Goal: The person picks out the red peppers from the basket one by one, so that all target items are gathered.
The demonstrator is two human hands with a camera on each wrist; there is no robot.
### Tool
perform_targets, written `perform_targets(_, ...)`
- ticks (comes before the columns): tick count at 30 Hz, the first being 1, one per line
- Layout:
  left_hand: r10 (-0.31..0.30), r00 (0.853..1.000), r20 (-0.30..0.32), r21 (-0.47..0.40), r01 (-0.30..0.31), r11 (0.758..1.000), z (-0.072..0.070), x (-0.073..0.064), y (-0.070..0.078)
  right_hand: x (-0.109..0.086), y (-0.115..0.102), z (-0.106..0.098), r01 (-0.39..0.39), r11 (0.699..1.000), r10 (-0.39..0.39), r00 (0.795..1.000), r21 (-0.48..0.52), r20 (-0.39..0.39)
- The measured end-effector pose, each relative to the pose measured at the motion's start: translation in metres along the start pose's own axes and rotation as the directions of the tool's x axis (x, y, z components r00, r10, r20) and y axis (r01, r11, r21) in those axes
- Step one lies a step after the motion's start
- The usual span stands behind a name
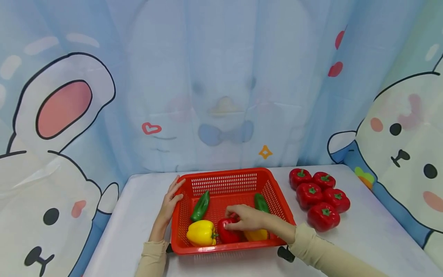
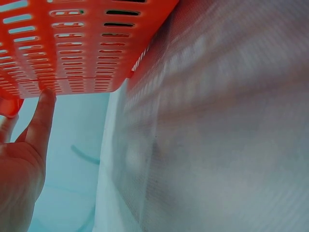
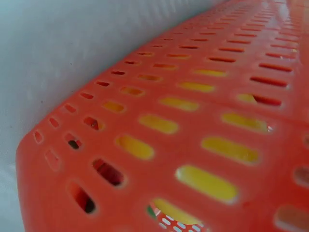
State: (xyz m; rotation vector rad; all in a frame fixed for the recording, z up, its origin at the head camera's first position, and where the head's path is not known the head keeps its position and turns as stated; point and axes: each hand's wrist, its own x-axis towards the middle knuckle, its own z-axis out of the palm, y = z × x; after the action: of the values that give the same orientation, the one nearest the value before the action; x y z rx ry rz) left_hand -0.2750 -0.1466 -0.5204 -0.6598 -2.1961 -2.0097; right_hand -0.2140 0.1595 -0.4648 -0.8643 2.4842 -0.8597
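Observation:
A red slotted plastic basket [image 1: 221,252] stands on the white table. My left hand [image 1: 169,202] grips its rim at the left, near the back corner; in the left wrist view one straight finger [image 2: 42,113] touches the outer wall. Inside the basket, my right hand [image 1: 247,217] holds a red bell pepper [image 1: 228,232] by the front wall, thumb and fingers around its top. Beside that lie a yellow bell pepper [image 1: 201,233] on the left and another yellow pepper [image 1: 257,235], partly hidden by the right hand. Through the basket slots, yellow [image 3: 207,183] appears in the right wrist view.
Along the basket's left side leans a long green pepper [image 1: 200,206]; a second green pepper [image 1: 261,202] is partly behind the right hand. Several red bell peppers [image 1: 323,216] sit grouped on the table [image 1: 367,227] to the right. A printed curtain [image 1: 221,84] hangs behind.

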Motion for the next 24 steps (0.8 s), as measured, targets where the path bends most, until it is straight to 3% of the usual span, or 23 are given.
perform_targets(1,0.001,1.0,-0.004,-0.001,-0.001,1.0,0.0,0.001,-0.005,-0.001,0.0,-0.001,0.004,1.0,-0.004,1.0,0.012,0.008)
perform_targets(5,-0.018,1.0,0.003,-0.017,0.018,1.0,0.0,0.0,0.0,-0.002,-0.002,-0.006,-0.013,0.999,0.01,0.999,0.053,0.052)
perform_targets(12,-0.02,0.999,0.03,0.002,0.02,1.0,0.002,-0.004,0.03,-0.004,-0.004,-0.008,0.026,0.999,-0.028,0.998,0.044,0.049)
perform_targets(15,-0.029,0.999,0.032,0.006,0.029,1.0,0.003,-0.005,0.034,-0.007,-0.005,-0.009,0.029,0.998,-0.031,0.999,0.048,0.03)
perform_targets(20,-0.032,0.999,0.031,-0.001,0.032,0.999,0.002,-0.005,0.034,-0.012,-0.008,-0.013,0.034,0.998,-0.033,0.999,0.047,-0.019)
perform_targets(24,-0.038,0.999,0.026,-0.008,0.038,0.999,0.001,-0.003,0.025,-0.019,-0.01,-0.017,0.044,0.999,-0.042,0.997,0.03,-0.062)
